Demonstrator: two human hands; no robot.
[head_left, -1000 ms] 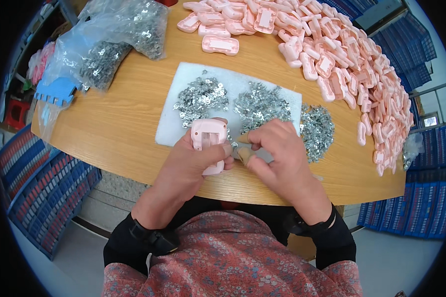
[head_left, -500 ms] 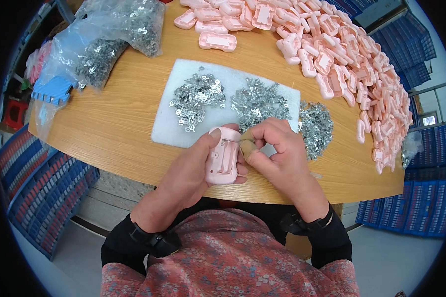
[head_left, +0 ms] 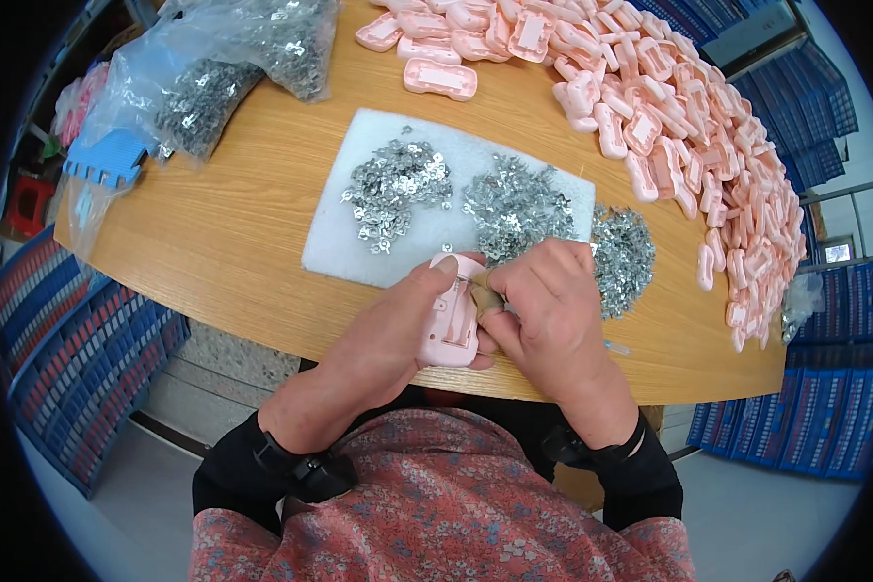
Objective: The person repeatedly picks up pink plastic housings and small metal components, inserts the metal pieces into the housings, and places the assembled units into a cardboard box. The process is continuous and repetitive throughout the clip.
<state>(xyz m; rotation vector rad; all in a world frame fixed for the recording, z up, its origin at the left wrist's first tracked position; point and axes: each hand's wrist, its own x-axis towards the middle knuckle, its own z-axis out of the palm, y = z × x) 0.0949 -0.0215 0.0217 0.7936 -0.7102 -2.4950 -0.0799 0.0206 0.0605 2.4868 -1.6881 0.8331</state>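
My left hand (head_left: 383,335) is wrapped round a pale pink plastic casing (head_left: 443,325), its thumb along the upper left edge. An open battery compartment with a small coil spring faces up. My right hand (head_left: 563,320) wears tan finger covers (head_left: 487,299) on thumb and forefinger. Those fingertips are pinched together against the compartment's upper right side; whatever they grip is hidden. Just beyond my hands, a white foam sheet (head_left: 330,238) bears two heaps of small silvery metal contact plates, one at the left (head_left: 398,189) and one in the middle (head_left: 516,209).
A third heap of metal pieces (head_left: 624,260) lies right of the foam. Many pink casings (head_left: 664,116) are piled along the far right. Clear plastic bags (head_left: 233,82) of metal parts and a blue foam piece (head_left: 107,158) occupy the far left. Blue racks (head_left: 97,359) stand beyond the table.
My right fingertips have shifted from the casing's right edge onto its compartment side. The casing has tilted slightly, and the whole view has moved a little.
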